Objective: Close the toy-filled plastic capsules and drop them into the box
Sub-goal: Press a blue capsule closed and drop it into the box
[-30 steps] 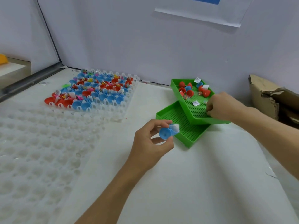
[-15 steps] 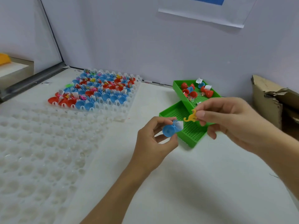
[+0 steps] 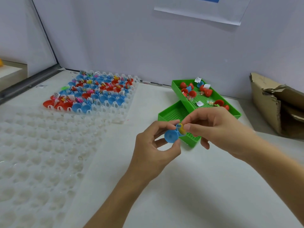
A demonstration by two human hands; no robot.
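Observation:
My left hand [image 3: 153, 150] pinches an open blue capsule [image 3: 171, 136] over the white table, just in front of the lower green tray [image 3: 171, 112]. My right hand [image 3: 220, 132] pinches a small yellow toy [image 3: 181, 130] with thumb and forefinger and holds it at the capsule's open mouth. The upper green tray [image 3: 230, 102] behind holds several loose red and blue capsule halves, small toys and paper slips. A torn cardboard box [image 3: 269, 102] stands at the far right.
A clear plastic rack [image 3: 130, 96] at the back left holds several red and blue capsules with toys. A large bare clear bubble tray [image 3: 41, 153] covers the left of the table. The wall runs close behind.
My right hand came away from the upper green tray with the yellow toy and brought it left to the blue capsule in my left hand.

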